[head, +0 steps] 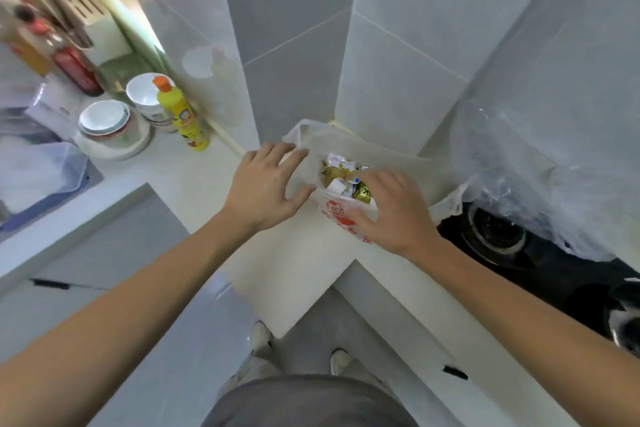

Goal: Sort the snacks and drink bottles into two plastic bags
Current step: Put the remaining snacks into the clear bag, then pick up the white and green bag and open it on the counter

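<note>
A white plastic bag (346,215) with red print stands open on the pale counter corner, against the tiled wall. Inside it lie several small snack packets (341,172), white, gold and green. My left hand (266,187) rests on the bag's left rim, fingers spread and touching the plastic. My right hand (391,211) lies over the bag's front right side, fingers curled on the plastic near the packets. Whether either hand truly pinches the plastic is hard to tell. No drink bottles and no other bag for sorting show.
A yellow detergent bottle (181,114) with an orange cap and stacked white bowls (107,125) stand at the left, beside a sink (45,180). A black gas hob (502,236) lies at the right, with clear plastic sheeting (519,166) on the wall above it.
</note>
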A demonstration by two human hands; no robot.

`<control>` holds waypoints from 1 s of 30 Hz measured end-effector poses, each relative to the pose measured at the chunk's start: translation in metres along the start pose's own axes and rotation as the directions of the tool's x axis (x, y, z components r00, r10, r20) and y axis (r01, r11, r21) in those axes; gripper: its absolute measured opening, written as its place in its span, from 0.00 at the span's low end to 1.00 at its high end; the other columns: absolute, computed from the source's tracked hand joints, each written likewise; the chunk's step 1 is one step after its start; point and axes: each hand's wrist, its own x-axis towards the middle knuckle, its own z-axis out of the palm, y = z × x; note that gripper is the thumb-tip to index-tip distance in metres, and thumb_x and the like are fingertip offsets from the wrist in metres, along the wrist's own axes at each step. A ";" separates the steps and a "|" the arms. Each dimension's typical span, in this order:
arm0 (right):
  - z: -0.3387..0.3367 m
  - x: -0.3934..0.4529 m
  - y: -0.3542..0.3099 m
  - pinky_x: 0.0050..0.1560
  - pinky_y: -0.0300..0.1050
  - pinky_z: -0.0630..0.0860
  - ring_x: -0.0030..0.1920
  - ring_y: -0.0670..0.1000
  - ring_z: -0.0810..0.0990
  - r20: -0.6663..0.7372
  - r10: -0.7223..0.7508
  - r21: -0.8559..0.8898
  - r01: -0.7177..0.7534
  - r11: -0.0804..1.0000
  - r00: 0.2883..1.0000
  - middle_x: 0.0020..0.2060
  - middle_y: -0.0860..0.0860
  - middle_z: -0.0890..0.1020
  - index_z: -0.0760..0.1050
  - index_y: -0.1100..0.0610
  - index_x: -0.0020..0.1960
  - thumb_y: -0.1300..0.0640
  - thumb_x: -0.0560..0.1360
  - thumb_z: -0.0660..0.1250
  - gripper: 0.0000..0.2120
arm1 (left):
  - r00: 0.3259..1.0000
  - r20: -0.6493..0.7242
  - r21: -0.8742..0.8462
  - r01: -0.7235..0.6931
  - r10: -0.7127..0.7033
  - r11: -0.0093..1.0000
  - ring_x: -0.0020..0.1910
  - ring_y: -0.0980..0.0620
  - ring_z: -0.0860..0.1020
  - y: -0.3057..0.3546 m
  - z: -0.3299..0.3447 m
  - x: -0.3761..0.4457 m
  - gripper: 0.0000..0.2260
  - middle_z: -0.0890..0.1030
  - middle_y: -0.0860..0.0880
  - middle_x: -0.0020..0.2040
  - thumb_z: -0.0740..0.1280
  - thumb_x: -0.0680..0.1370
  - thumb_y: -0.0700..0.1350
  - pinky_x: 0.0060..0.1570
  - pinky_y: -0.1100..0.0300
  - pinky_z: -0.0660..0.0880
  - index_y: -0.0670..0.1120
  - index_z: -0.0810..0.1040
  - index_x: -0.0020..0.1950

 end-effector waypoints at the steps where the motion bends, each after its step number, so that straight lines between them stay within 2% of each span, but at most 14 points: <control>1: 0.007 0.002 -0.012 0.66 0.55 0.70 0.63 0.58 0.75 0.007 -0.039 0.050 0.039 0.998 0.999 0.65 0.50 0.78 0.72 0.52 0.72 0.34 0.75 0.63 0.32 | 0.998 -0.007 0.015 0.066 -0.066 0.998 0.65 0.44 0.74 0.003 -0.003 -0.018 0.27 0.77 0.48 0.68 0.64 0.79 0.64 0.59 0.48 0.72 0.50 0.73 0.73; 4: 0.028 0.002 -0.046 0.74 0.58 0.66 0.74 0.57 0.68 0.080 -0.155 0.161 0.141 0.977 0.985 0.75 0.50 0.70 0.62 0.50 0.80 0.30 0.75 0.62 0.40 | 0.966 -0.013 0.047 0.257 -0.257 0.965 0.70 0.45 0.71 0.014 -0.009 -0.078 0.28 0.74 0.48 0.72 0.61 0.80 0.64 0.62 0.48 0.70 0.52 0.69 0.77; 7: 0.049 -0.009 -0.080 0.74 0.56 0.65 0.76 0.55 0.65 0.137 -0.300 0.207 0.269 0.941 0.944 0.78 0.51 0.66 0.58 0.49 0.82 0.29 0.75 0.60 0.41 | 0.887 0.010 0.060 0.459 -0.461 0.886 0.74 0.44 0.68 0.030 -0.013 -0.148 0.30 0.70 0.47 0.77 0.58 0.81 0.65 0.66 0.46 0.69 0.53 0.64 0.80; 11: 0.073 -0.051 -0.141 0.75 0.54 0.62 0.77 0.54 0.62 0.242 -0.471 0.307 0.393 0.867 0.849 0.79 0.50 0.64 0.57 0.48 0.82 0.29 0.75 0.61 0.41 | 0.710 0.001 0.081 0.702 -0.704 0.708 0.73 0.45 0.69 0.059 -0.026 -0.260 0.30 0.69 0.48 0.76 0.57 0.81 0.66 0.65 0.46 0.70 0.54 0.62 0.81; 16: 0.097 -0.116 -0.224 0.77 0.56 0.62 0.78 0.54 0.61 0.326 -0.672 0.421 0.535 0.733 0.665 0.79 0.50 0.64 0.57 0.48 0.82 0.31 0.76 0.63 0.41 | 0.436 -0.097 0.065 0.900 -0.895 0.432 0.74 0.46 0.69 0.095 -0.043 -0.397 0.32 0.70 0.48 0.76 0.57 0.80 0.66 0.66 0.47 0.70 0.54 0.63 0.81; 19: 0.114 -0.161 -0.280 0.76 0.56 0.60 0.78 0.54 0.60 0.362 -0.758 0.470 0.596 0.651 0.542 0.80 0.50 0.62 0.56 0.48 0.82 0.31 0.76 0.63 0.41 | 0.250 -0.144 0.031 0.968 -0.958 0.248 0.74 0.46 0.68 0.122 -0.050 -0.477 0.32 0.69 0.48 0.76 0.57 0.80 0.66 0.66 0.46 0.70 0.53 0.62 0.81; 24: 0.146 -0.253 -0.366 0.75 0.56 0.62 0.77 0.55 0.63 0.397 -0.851 0.529 0.672 0.519 0.345 0.78 0.51 0.65 0.58 0.49 0.82 0.31 0.75 0.63 0.41 | -0.030 -0.184 -0.071 0.997 -0.982 -0.017 0.73 0.46 0.69 0.177 -0.042 -0.603 0.32 0.71 0.48 0.74 0.59 0.79 0.65 0.68 0.46 0.69 0.51 0.64 0.80; 27: 0.167 -0.312 -0.410 0.73 0.58 0.67 0.75 0.56 0.65 0.419 -0.878 0.545 0.710 0.447 0.231 0.76 0.52 0.66 0.60 0.51 0.81 0.30 0.75 0.61 0.41 | -0.174 -0.184 -0.128 0.980 -0.968 -0.152 0.71 0.46 0.70 0.204 -0.030 -0.673 0.30 0.72 0.49 0.73 0.63 0.80 0.62 0.66 0.47 0.70 0.50 0.66 0.78; 30: 0.191 -0.364 -0.449 0.71 0.56 0.68 0.74 0.56 0.66 0.454 -0.878 0.545 0.734 0.406 0.149 0.76 0.51 0.67 0.61 0.51 0.80 0.29 0.75 0.59 0.41 | -0.254 -0.161 -0.169 0.959 -0.954 -0.226 0.69 0.46 0.71 0.218 -0.017 -0.739 0.29 0.73 0.49 0.71 0.63 0.79 0.62 0.63 0.47 0.72 0.50 0.66 0.77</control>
